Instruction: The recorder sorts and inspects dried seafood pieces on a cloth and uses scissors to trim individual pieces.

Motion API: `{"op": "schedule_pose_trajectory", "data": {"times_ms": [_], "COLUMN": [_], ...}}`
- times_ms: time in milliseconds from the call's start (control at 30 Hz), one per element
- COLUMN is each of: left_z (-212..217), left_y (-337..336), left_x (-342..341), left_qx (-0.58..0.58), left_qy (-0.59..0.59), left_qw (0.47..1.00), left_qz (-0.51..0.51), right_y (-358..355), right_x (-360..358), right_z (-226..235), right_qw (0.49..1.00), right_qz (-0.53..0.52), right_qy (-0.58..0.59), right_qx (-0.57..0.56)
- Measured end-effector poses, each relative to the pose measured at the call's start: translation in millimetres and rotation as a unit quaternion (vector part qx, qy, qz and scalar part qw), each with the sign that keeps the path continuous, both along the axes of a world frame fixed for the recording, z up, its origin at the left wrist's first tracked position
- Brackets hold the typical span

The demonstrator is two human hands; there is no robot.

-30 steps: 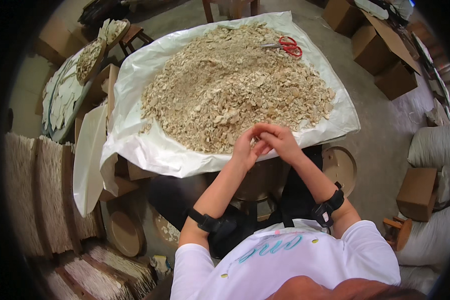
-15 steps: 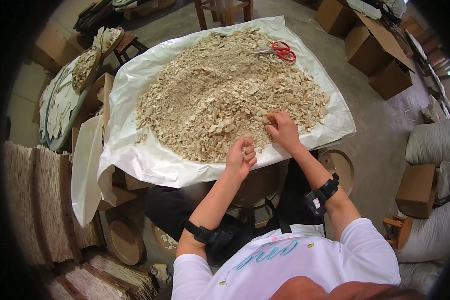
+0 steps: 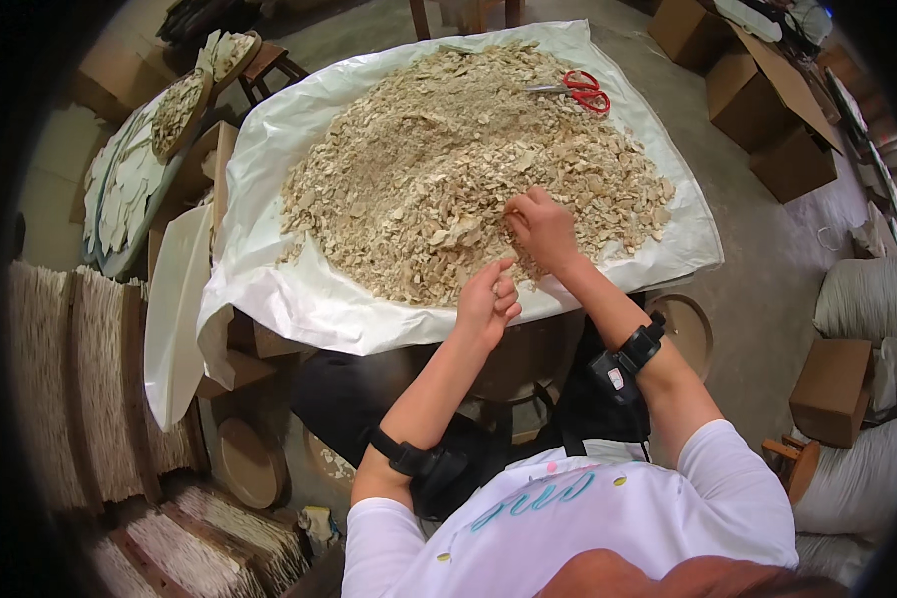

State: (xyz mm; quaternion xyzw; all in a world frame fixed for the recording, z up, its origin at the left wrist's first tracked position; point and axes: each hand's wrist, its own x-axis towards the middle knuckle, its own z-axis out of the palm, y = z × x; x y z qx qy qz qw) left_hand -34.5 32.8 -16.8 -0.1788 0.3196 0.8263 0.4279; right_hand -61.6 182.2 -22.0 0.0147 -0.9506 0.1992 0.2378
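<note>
A wide heap of pale beige flakes and chips (image 3: 399,189) lies spread on a white plastic sheet (image 3: 299,304) in front of me. My left hand (image 3: 487,302) is closed at the heap's near edge, fingers curled toward the palm; whatever it may hold is hidden. Farther in and to the right, my right hand (image 3: 545,231) reaches down with its fingertips pinched together at the flakes' surface. Its fingers cover what is between them. Scissors with red handles (image 3: 585,92) rest on the far right part of the heap.
Opened cardboard boxes (image 3: 757,100) stand at the far right, with white sacks (image 3: 867,299) and a smaller carton (image 3: 831,391) nearer. On the left are round trays of pale pieces (image 3: 130,199) and tall stacks of layered sheets (image 3: 105,379). Round lids (image 3: 251,461) sit low beside me.
My right hand has moved left and farther into the heap. My left hand stays closed near the edge, its index finger now straighter. The whole view has shifted slightly.
</note>
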Motion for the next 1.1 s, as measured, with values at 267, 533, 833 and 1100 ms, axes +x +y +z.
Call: {"op": "schedule_pose_trajectory", "data": {"times_ms": [267,533,833,1100], "left_z": [1.5,1.7,6.0,13.2], "left_y": [3.1,-5.8,-8.3,-7.8], "left_x": [0.8,5.4,7.5,8.2], "left_qx": [-0.015,-0.048,-0.051,-0.068], "left_qy": [0.012,0.009,0.020,0.043], "left_qw": [1.000,0.998,0.998,0.997], "left_qz": [0.009,0.026,0.026,0.013], "right_y": [1.3,-11.1,-5.3,-1.7], "right_x": [11.5,7.8,18.3,45.8], "right_z": [-3.7,-4.9,-16.7,4.4], "right_qw": [0.982,0.994,0.991,0.971], "right_qz": [0.002,0.032,0.059,0.174], "right_qy": [0.004,-0.015,-0.115,0.105], "right_qx": [-0.190,-0.106,0.039,-0.125]}}
